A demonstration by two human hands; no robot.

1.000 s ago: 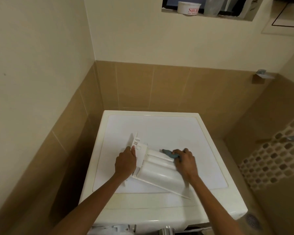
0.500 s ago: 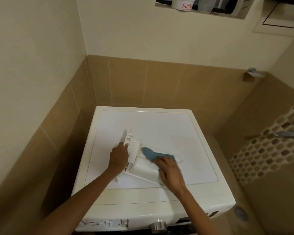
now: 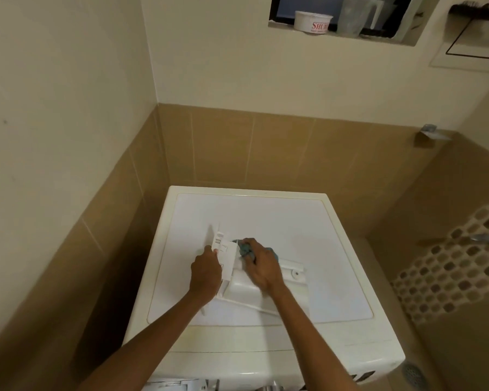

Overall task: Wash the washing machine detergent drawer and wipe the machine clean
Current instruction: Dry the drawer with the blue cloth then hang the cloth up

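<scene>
Head view: I see the detergent drawer (image 3: 251, 290) lying on the washing machine (image 3: 266, 215) top, near its middle. My left hand (image 3: 206, 273) grips the drawer's left end. My right hand (image 3: 261, 266) curls its fingers round a blue cloth (image 3: 244, 249), pressing it against the drawer.

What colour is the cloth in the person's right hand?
Teal, a blue-green; the cloth shows best in the head view.

bare top (image 3: 266, 218) behind drawer (image 3: 244, 290), walls (image 3: 280, 150) (tiled) close
</scene>
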